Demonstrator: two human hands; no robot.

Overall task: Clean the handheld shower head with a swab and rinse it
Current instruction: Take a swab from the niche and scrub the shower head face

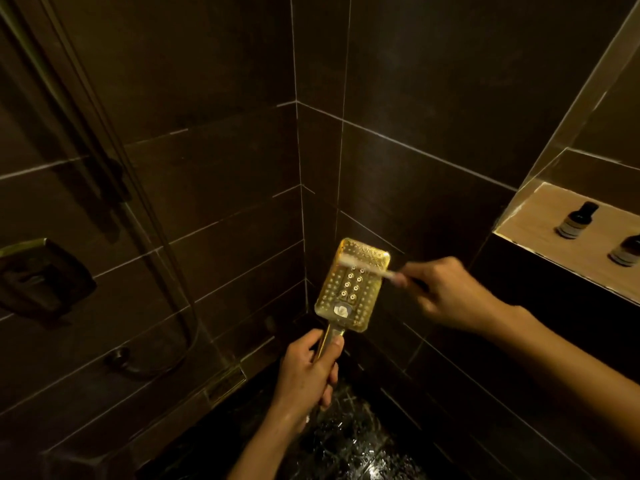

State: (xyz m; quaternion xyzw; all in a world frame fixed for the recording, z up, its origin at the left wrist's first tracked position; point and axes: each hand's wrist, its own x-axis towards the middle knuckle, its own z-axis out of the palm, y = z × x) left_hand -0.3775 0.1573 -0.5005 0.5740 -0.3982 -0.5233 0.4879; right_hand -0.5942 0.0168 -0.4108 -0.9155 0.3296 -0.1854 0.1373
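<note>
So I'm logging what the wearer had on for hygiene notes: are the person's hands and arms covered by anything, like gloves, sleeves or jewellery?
Nothing shows. The left hand and right hand are bare, with no gloves, and both forearms are uncovered as far as the frame edge. No rings, watch or bracelet are visible, though the light is dim.

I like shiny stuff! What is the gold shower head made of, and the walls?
The handheld shower head looks like polished metal or gold-plated plastic: it gleams and mirrors the light, but the look alone cannot settle which. The walls look like dark matte ceramic or stone tile, with pale grout lines between large slabs.
</note>
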